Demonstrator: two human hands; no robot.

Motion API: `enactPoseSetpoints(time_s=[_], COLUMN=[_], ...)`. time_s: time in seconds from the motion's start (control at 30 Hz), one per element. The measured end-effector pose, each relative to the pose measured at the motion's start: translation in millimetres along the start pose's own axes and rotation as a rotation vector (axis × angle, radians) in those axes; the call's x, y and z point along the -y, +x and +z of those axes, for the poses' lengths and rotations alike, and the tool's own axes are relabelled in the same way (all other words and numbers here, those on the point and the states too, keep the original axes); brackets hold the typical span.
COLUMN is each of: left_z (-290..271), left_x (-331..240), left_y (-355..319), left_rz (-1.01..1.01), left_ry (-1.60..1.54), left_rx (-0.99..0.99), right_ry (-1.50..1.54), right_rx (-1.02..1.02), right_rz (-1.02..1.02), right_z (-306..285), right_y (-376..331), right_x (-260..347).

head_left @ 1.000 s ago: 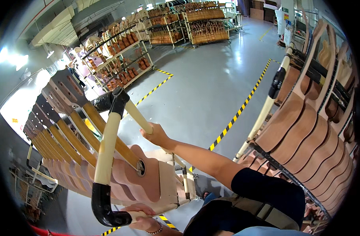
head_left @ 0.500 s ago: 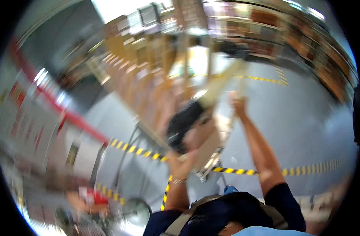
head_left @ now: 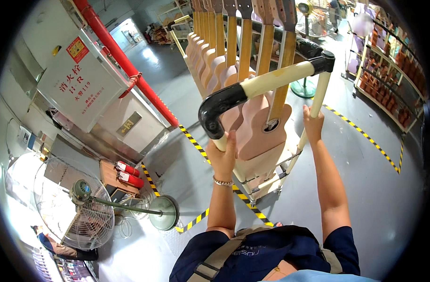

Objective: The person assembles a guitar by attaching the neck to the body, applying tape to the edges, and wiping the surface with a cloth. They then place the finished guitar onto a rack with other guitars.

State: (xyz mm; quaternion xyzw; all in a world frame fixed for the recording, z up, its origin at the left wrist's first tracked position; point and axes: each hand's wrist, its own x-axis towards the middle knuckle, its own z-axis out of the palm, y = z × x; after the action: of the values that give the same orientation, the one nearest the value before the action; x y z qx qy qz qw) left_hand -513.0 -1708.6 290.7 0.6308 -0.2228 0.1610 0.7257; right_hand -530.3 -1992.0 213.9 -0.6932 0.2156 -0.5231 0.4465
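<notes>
A wheeled cart with a pale tube frame (head_left: pixel 278 77) and black corner joints stands before me. My left hand (head_left: pixel 222 157), a bracelet at its wrist, is wrapped round the left upright just below the black elbow. My right hand (head_left: pixel 314 124) grips the right upright, below the far corner. Unfinished guitars (head_left: pixel 259 136) stand in a row on the cart, their pinkish-tan bodies low and their necks (head_left: pixel 245 47) pointing up. The nearest one shows a round sound hole. The cart's lower tubes and a caster show between my arms.
At left stand a large floor fan (head_left: pixel 76 202), two red fire extinguishers (head_left: pixel 129 174), a white wall cabinet (head_left: pixel 78 80) and a red pipe (head_left: pixel 130 70). Yellow-black floor tape (head_left: pixel 361 134) crosses the grey floor. A loaded rack (head_left: pixel 389 70) stands at far right, another fan (head_left: pixel 304 87) behind the cart.
My view has swung round and is sharper now. The cart's top tube lies flatter across the picture. The left-hand fan has come fully into view. Both hands keep their hold.
</notes>
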Motion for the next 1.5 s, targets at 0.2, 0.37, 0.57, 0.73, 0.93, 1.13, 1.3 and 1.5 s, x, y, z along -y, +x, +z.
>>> enactPoseSetpoints(time_s=[0.2,0.37,0.57,0.73,0.93,1.13,1.3,1.5], left_z=[45,81,120,156,183,197,203,201], left_x=[46,90,163,210,267,326,378,461], left_y=[70,137,226,303,403,518,617,742], left_rz=[-0.007,-0.003,-0.007,-0.017,0.041,0.048,0.022,0.118], left_ry=[-0.033,-0.162,-0.030,0.016,-0.039,0.046,0.047,0.117], left_rx=[-0.092,-0.108,-0.096,-0.148,-0.196,-0.298,-0.333,-0.371], right_ry=[0.006,-0.098,0.027,0.139,0.205,0.301,0.319,0.392], right_rx=[0.087,0.110,0.182,0.331,0.292,0.397,0.473,0.521], right_rz=[-0.028,-0.163,-0.073,0.055,-0.050,-0.031,-0.025,-0.049], right_z=[65,131,216,282,393,503,602,738], right_y=[75,151,239,308,381,446,504,579], right_x=[-46,-91,-141,-164,-212,-230,-245,-283])
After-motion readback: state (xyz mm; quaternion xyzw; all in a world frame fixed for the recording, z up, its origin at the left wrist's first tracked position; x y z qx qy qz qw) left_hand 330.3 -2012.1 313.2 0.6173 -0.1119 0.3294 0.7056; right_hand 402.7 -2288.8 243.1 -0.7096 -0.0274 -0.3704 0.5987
